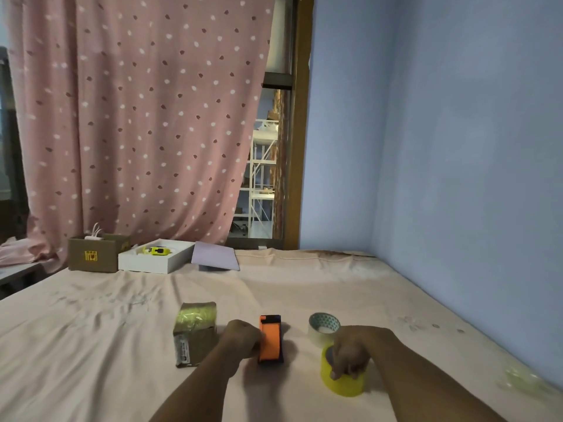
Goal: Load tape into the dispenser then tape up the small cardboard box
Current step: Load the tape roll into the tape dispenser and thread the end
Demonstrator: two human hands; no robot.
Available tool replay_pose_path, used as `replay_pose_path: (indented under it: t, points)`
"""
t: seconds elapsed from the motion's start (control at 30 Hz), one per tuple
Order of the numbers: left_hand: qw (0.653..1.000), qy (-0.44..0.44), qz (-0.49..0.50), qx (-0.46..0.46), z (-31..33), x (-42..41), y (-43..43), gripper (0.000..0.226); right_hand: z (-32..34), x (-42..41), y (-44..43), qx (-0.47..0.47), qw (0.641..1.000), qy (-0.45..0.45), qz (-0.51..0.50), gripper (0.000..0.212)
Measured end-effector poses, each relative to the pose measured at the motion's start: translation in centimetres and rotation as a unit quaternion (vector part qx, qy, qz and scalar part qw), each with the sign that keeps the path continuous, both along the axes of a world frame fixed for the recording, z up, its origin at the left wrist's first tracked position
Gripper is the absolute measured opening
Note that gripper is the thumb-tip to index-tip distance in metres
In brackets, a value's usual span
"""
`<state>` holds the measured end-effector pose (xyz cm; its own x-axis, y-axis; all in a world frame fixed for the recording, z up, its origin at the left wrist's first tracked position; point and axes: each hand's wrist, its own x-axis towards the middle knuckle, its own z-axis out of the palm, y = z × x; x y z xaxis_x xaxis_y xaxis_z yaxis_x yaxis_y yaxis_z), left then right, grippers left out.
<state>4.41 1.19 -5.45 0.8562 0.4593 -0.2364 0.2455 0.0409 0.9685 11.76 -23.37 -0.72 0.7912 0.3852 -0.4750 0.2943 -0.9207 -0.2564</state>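
Hands at work on a bed (pixel 91 345) covered in a pale pink sheet: the left hand (pixel 240 338) is closed against the left side of an orange tape dispenser (pixel 269 339) lying between both hands, while the right hand (pixel 350 353) grips the top of a yellow tape roll (pixel 342 382) standing on the sheet. A clear tape roll (pixel 323 328) sits just behind it. The small cardboard box (pixel 195 333), partly taped, rests just left of the left hand.
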Motion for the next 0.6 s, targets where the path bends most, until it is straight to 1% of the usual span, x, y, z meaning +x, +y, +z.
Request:
replay_pose_path:
  t: [0.1,0.2,0.33,0.43,0.5,0.57,0.6]
  points:
    - [1.000,0.004,0.000,-0.002,0.3,0.0,-0.1,0.007,0.4,0.0,-0.7,0.065,0.998,0.015,-0.019,0.022]
    - [1.000,0.007,-0.001,-0.004,0.1,0.2,0.1,0.006,0.9,0.2,-1.2,0.151,0.988,0.004,-0.042,0.011]
    - [1.000,0.001,-0.011,-0.016,-0.2,-0.1,0.0,0.004,0.5,0.7,-1.5,0.291,0.951,0.030,-0.098,0.008]
    - [0.999,-0.015,-0.014,-0.038,-0.2,-0.6,-0.1,0.009,-0.3,0.8,-0.9,0.373,0.917,0.063,-0.128,0.007]
    - [0.998,-0.030,-0.022,-0.048,-0.5,-0.8,-0.1,0.010,-1.1,0.8,0.0,0.405,0.900,0.083,-0.136,0.012]
    - [0.997,-0.043,-0.026,-0.054,-0.8,-1.1,0.1,0.009,-2.0,0.7,1.1,0.418,0.893,0.094,-0.139,0.016]
    - [0.997,-0.051,-0.027,-0.059,-1.1,-1.1,0.2,0.008,-2.5,0.6,1.7,0.420,0.891,0.097,-0.140,0.014]
